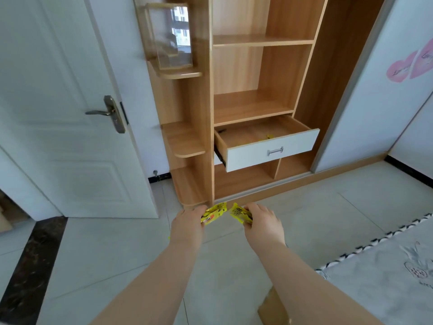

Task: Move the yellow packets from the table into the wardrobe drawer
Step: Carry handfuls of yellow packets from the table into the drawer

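Note:
My left hand (pixel 187 225) grips yellow packets (pixel 214 213) in front of me, above the tiled floor. My right hand (pixel 263 222) grips more yellow packets (pixel 239 213) just beside them. Both hands are stretched out toward the wooden wardrobe (pixel 201 109). Its white-fronted drawer (pixel 271 150) is pulled open, and small bits of yellow (pixel 269 136) show inside near the front wall. The table is out of view.
A white door (pixel 61 127) with a metal handle stands open at the left. A white sliding panel (pixel 384 85) with pink heart stickers is at the right. A grey rug (pixel 384 273) lies at the lower right, and a brown cardboard piece (pixel 273 308) sits below my right arm.

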